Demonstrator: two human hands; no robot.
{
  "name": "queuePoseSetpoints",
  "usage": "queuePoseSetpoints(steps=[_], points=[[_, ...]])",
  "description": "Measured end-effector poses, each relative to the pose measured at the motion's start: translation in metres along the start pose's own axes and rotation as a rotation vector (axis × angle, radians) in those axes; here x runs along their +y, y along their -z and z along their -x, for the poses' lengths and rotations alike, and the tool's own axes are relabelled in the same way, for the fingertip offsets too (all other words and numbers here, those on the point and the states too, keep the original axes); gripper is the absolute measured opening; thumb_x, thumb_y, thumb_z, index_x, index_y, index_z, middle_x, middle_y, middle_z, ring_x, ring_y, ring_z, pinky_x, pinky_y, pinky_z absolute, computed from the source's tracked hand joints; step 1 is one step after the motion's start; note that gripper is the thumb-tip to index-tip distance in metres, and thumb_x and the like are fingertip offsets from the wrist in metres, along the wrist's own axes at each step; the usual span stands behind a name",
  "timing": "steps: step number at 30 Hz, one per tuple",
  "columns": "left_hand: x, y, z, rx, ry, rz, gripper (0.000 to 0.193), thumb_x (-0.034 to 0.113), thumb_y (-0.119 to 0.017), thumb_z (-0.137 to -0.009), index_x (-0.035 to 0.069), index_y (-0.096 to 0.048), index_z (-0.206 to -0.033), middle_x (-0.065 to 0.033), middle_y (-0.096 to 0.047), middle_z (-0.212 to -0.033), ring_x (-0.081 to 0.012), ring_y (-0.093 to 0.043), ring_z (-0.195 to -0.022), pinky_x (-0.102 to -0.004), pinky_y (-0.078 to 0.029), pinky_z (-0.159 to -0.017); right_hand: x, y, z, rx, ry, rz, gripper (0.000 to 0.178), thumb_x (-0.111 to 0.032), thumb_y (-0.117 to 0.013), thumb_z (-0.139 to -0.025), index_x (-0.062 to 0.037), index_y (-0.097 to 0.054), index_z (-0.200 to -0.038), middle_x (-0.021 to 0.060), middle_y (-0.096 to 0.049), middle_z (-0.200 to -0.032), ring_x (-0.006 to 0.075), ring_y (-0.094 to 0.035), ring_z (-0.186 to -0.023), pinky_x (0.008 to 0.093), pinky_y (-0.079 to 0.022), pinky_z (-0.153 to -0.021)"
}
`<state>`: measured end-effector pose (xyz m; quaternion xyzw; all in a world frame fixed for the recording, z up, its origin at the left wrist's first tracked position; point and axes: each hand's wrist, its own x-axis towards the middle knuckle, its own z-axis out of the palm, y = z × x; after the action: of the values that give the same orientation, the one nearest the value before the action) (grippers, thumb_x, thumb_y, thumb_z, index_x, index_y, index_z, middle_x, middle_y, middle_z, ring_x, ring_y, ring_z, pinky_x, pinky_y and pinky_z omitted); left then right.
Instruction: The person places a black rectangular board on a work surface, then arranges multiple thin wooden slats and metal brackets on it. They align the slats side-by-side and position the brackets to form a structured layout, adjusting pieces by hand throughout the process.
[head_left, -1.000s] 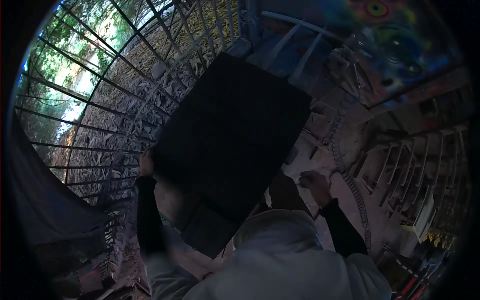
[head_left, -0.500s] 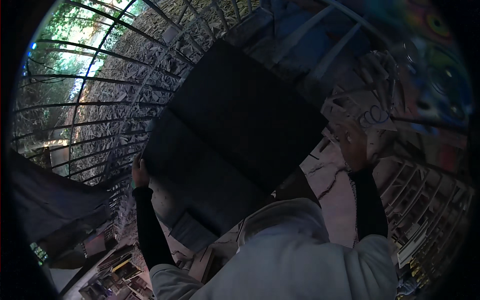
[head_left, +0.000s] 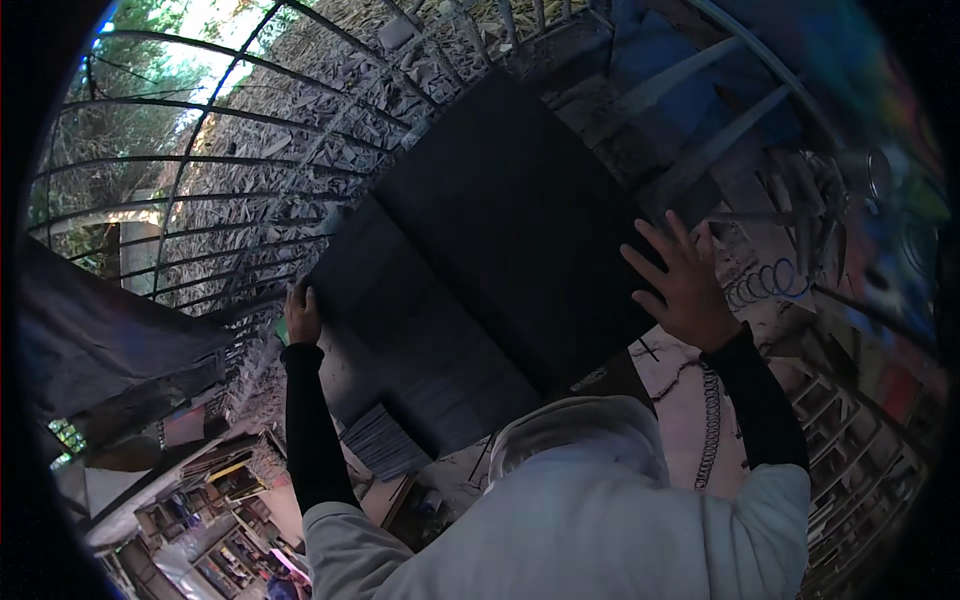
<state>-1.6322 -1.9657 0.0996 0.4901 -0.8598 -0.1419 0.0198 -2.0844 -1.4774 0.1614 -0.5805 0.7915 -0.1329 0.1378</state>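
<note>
A large, flat black board or sheet lies tilted in front of me. A straight crease or step crosses it, and its nearer-left part looks slightly lighter. At its left edge is my left hand, with the thumb along the edge and the other fingers partly hidden; it appears closed on it. My right hand is spread at the right edge, its fingertips over the black surface. By the board's near-left corner sits a small dark ribbed stack or block; its kind is unclear.
Metal bars curve along the left, with dry leaves beyond. Dark cloth hangs at the left. A coiled wire or cord runs beside my right forearm. Loose pieces lie at the far right, and a rack stands nearer.
My right hand has turned and spread its fingers over the board's right edge. The left hand stays at the left edge. The whole view has shifted slightly.
</note>
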Motion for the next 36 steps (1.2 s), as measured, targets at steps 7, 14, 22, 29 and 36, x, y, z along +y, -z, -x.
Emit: queuePoseSetpoints(steps=[7, 14, 22, 29, 36], points=[[0.011, -0.001, 0.000, 0.035, 0.020, -0.001, 0.038, 0.023, -0.050, -0.098, 0.005, -0.056, -0.131, -0.0190, -0.057, -0.129, -0.0368, -0.051, -0.122, -0.0436, -0.039, -0.104, -0.001, -0.003, 0.001, -0.011, -0.017, 0.001, 0.051, -0.035, -0.062, -0.091, -0.0213, -0.053, -0.139, 0.0087, -0.030, -0.156, 0.0384, -0.018, -0.146, 0.0714, -0.010, -0.111], [0.004, -0.006, -0.002, 0.047, -0.006, -0.017, 0.037, 0.025, -0.049, -0.098, 0.008, -0.056, -0.130, -0.0181, -0.057, -0.129, -0.0367, -0.051, -0.122, -0.0447, -0.038, -0.105, -0.012, 0.011, -0.029, -0.003, 0.115, 0.038, 0.062, -0.040, -0.062, -0.091, -0.0108, -0.046, -0.143, 0.0114, -0.029, -0.157, 0.0340, -0.023, -0.146, 0.0660, -0.012, -0.114], [0.011, -0.009, 0.004, 0.097, 0.022, -0.066, 0.039, 0.028, -0.045, -0.101, 0.011, -0.053, -0.134, -0.0161, -0.054, -0.132, -0.0366, -0.047, -0.126, -0.0520, -0.028, -0.110, -0.016, -0.008, -0.052, -0.042, 0.203, 0.047, 0.076, -0.047, -0.058, -0.091, -0.0079, -0.032, -0.151, 0.0121, -0.023, -0.160, 0.0327, -0.019, -0.148, 0.0521, -0.014, -0.119], [0.006, -0.013, 0.006, 0.065, 0.022, -0.100, 0.040, 0.031, -0.041, -0.102, 0.012, -0.049, -0.136, -0.0151, -0.051, -0.133, -0.0362, -0.043, -0.129, -0.0527, -0.026, -0.110, -0.017, -0.010, -0.050, -0.039, 0.213, 0.047, 0.076, -0.045, -0.059, -0.091, -0.0069, -0.031, -0.151, 0.0128, -0.023, -0.160, 0.0332, -0.020, -0.148, 0.0528, -0.014, -0.119], [-0.004, -0.015, 0.006, 0.081, -0.021, -0.070, 0.039, 0.030, -0.040, -0.102, 0.012, -0.049, -0.135, -0.0150, -0.051, -0.132, -0.0359, -0.044, -0.127, -0.0532, -0.028, -0.108, -0.032, -0.003, -0.069, 0.030, 0.258, 0.008, 0.075, -0.042, -0.060, -0.091, -0.0045, -0.032, -0.150, 0.0160, -0.023, -0.159, 0.0357, -0.020, -0.147, 0.0533, -0.017, -0.119]])
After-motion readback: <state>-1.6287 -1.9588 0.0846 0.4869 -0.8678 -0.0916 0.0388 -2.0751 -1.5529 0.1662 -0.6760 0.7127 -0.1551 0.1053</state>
